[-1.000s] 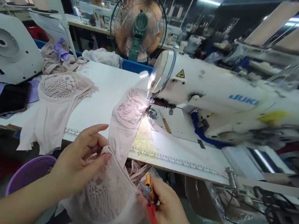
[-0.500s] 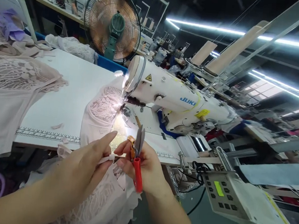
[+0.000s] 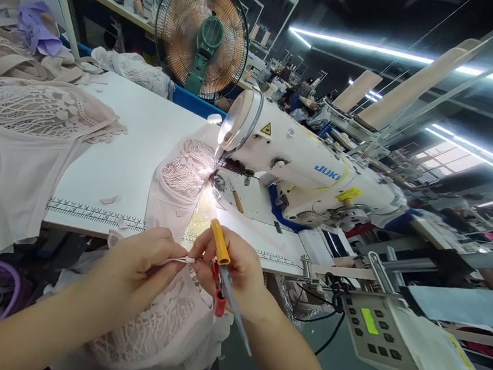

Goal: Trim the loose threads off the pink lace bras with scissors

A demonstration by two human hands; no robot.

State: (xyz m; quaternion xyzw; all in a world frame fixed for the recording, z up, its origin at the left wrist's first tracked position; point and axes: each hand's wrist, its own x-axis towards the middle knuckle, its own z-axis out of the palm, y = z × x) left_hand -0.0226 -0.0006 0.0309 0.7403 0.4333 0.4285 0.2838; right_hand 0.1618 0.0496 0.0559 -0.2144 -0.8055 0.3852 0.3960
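Left hand (image 3: 135, 267) pinches a thin white strap end (image 3: 182, 259); right hand (image 3: 232, 273) grips orange-and-red thread snips (image 3: 220, 275). Blades sit so close they could nick the pale pink lace garment (image 3: 160, 327).

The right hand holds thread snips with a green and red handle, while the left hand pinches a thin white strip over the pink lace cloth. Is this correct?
Not quite. In the head view the snips in the right hand have a yellow and red handle, not green. The left hand does pinch the thin white strip over the pink lace cloth.
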